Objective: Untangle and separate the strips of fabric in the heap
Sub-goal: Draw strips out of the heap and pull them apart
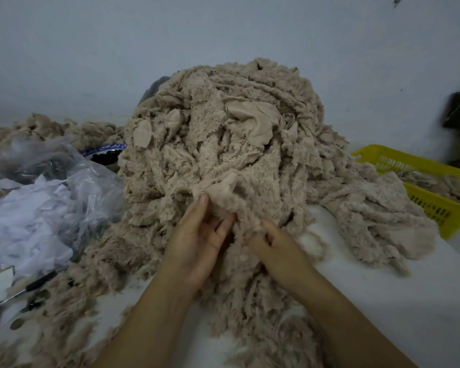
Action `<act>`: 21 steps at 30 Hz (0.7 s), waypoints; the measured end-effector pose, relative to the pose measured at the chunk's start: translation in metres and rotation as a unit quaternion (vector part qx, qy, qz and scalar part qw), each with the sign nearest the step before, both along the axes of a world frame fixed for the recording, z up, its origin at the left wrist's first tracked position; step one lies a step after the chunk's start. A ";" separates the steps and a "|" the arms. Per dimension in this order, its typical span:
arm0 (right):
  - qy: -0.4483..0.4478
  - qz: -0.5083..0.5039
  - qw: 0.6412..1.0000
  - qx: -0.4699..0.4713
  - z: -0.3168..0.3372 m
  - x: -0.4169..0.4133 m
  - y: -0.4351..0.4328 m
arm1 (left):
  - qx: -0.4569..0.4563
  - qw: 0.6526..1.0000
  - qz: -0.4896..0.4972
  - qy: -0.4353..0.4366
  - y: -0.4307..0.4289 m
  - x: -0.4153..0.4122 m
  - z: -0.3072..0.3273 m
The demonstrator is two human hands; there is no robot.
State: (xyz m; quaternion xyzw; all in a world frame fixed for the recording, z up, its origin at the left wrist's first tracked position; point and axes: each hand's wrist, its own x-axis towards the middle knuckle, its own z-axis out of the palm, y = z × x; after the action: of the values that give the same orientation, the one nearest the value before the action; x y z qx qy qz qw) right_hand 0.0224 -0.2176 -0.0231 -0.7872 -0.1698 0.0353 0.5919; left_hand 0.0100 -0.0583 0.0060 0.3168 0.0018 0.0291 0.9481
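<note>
Left hand, palm turned inward and fingers nearly straight, pinched a front fold of fuzzy beige fabric between thumb and fingers. The right hand lay just beside it, its fingers curled down into the heap and gripping fabric there; the fingertips were hidden, so whether it held the same fold could not be told. Both hands were at the near face of the heap, which stood tall and densely knotted in the middle of the white table, loose ends spilling toward the viewer. At the right a flatter bunch of strips touched the heap and reached the rim of a yellow basket, which held a few more strips. At the left a low pile lay behind a plastic bag of white scraps. Judged from this, the task was at an early stage: some strips seemed already set apart, none was free in the hands, and by far the greater part was tangled.
</note>
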 end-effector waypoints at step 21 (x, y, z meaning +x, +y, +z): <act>0.219 0.061 0.864 0.449 0.026 0.001 -0.012 | 0.498 0.866 0.052 -0.005 -0.016 -0.007 -0.016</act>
State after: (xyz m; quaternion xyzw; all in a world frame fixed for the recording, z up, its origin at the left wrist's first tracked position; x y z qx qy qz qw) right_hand 0.0236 -0.2296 0.0027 -0.3965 -0.0815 0.1626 0.8999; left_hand 0.0035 -0.0738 -0.0102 0.7462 -0.0008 0.0771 0.6613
